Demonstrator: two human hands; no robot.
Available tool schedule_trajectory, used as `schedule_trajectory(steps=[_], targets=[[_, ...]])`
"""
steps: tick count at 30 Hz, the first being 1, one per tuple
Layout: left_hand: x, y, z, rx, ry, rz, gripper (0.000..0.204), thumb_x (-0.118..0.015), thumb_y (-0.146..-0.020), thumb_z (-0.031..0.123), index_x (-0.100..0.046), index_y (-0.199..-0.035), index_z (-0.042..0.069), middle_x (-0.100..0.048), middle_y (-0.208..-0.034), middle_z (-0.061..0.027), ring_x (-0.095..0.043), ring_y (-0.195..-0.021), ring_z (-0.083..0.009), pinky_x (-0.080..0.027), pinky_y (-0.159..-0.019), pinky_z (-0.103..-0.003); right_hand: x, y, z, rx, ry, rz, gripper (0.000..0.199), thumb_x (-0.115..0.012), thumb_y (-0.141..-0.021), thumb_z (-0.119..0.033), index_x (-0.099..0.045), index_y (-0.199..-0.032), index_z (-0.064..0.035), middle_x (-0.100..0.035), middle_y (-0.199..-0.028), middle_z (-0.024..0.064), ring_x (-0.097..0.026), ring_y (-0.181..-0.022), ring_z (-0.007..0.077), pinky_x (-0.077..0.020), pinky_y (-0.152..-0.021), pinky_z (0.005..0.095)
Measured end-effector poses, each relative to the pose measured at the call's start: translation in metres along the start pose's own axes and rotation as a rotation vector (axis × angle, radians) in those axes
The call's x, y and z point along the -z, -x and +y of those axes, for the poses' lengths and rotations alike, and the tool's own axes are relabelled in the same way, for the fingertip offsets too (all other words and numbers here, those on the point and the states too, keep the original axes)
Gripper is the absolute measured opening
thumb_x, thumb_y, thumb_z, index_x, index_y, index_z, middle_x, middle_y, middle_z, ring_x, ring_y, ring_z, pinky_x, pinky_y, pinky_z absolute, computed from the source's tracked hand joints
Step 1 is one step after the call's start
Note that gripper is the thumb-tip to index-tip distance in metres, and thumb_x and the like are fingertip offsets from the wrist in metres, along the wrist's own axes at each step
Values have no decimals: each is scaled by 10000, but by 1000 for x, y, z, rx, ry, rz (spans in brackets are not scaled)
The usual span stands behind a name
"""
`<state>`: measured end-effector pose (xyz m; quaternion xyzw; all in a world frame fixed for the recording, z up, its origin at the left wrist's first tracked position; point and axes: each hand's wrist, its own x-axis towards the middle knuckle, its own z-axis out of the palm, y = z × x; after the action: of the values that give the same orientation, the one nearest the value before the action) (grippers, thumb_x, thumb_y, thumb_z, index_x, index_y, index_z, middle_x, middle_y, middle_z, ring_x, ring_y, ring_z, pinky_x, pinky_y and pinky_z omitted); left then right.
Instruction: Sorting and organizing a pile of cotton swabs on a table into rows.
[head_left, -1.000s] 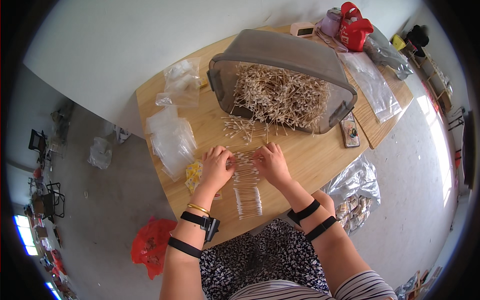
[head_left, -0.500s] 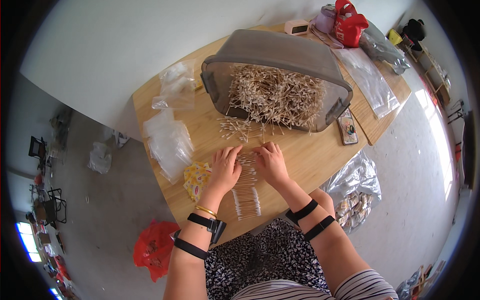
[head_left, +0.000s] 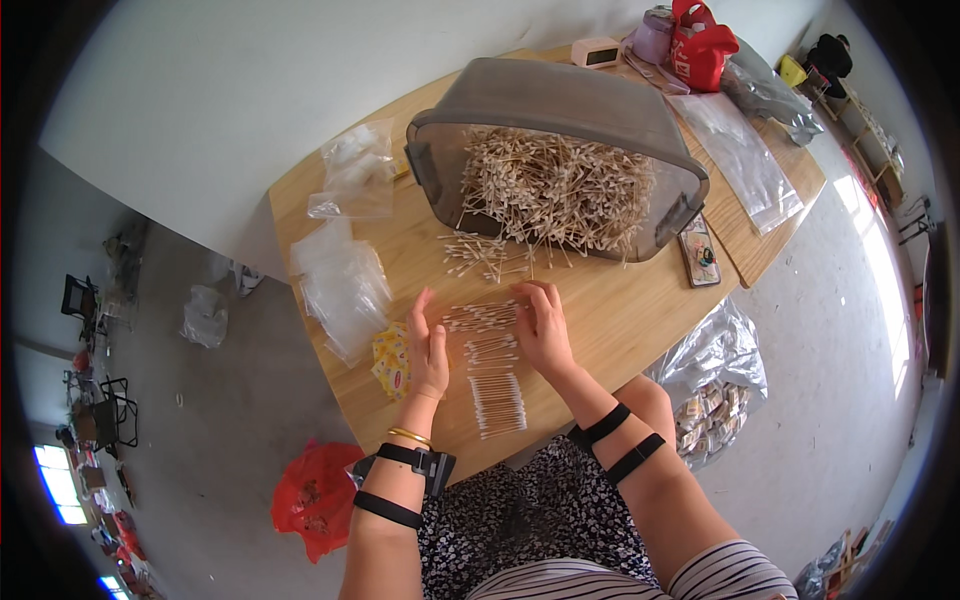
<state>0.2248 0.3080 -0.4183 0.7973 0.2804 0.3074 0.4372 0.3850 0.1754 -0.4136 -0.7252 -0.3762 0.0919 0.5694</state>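
Cotton swabs lie on the wooden table in front of me: a neat row (head_left: 498,405) nearest my body, a looser group (head_left: 490,351) behind it, and a messier pile (head_left: 478,317) farther off. Left of that pile my left hand (head_left: 428,350) stands on edge, fingers stretched and thumb apart, holding nothing. At the pile's right end is my right hand (head_left: 543,330), fingers bent and apart, close to or touching the swab tips. Beyond, a grey translucent plastic bin (head_left: 560,90) lies on its side, full of loose swabs (head_left: 560,185), with some spilled out before it.
Clear plastic bags (head_left: 340,280) and yellow printed cards (head_left: 392,362) lie at the left. A phone (head_left: 699,252) is right of the bin; a small clock (head_left: 595,52) and a red bag (head_left: 700,50) are behind. A red plastic bag (head_left: 312,500) and a clear bag of packets (head_left: 712,400) flank the table.
My left hand has drawn back left from the swabs, and its fingers have straightened. My right hand has barely moved. The far swab pile is now more exposed between the hands.
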Motion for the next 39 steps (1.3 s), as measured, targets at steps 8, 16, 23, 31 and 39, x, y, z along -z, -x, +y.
schedule_trajectory(steps=[8,16,23,31,39], targets=[[-23,-4,10,-19,-8,11,678,-406,-1037,430,-276,-1564,23,-359,-1563,-217,-322,-1469,-370,-252,-1209,-491,-9,-1,0,-19,-80,48,311,-514,-958,0,-565,-1264,-17,-534,-1195,168,-574,-1045,328,-482,-923,386],[-38,-4,23,-51,-67,-42,750,-464,-1018,478,-249,-1579,28,-321,-1595,-215,-273,-1501,-371,-217,-1225,-504,-33,0,-4,-44,-171,0,279,-507,-1001,-57,-559,-1272,-10,-537,-1223,181,-575,-1077,335,-473,-945,380],[-27,-2,29,-83,-121,-87,818,-514,-1002,520,-226,-1592,33,-288,-1624,-213,-231,-1529,-373,-187,-1239,-516,-7,-3,-10,-61,-147,62,255,-474,-1020,-31,-611,-1234,-15,-566,-1162,140,-574,-1036,271,-468,-911,331],[-13,-22,33,-207,-494,-307,1005,-894,-715,253,-346,-1540,83,-458,-1499,-171,-370,-1437,-380,-292,-1194,-547,12,4,7,-54,5,172,226,-503,-969,9,-629,-1152,-36,-590,-1114,151,-607,-959,335,-505,-837,380],[8,-60,42,-74,-538,-568,632,-884,-718,269,-628,-1262,73,-597,-1225,-93,-530,-1177,-321,-393,-1073,-454,9,7,2,-29,95,160,130,-529,-982,-45,-622,-1072,-42,-610,-1090,153,-600,-1018,376,-503,-866,428]])
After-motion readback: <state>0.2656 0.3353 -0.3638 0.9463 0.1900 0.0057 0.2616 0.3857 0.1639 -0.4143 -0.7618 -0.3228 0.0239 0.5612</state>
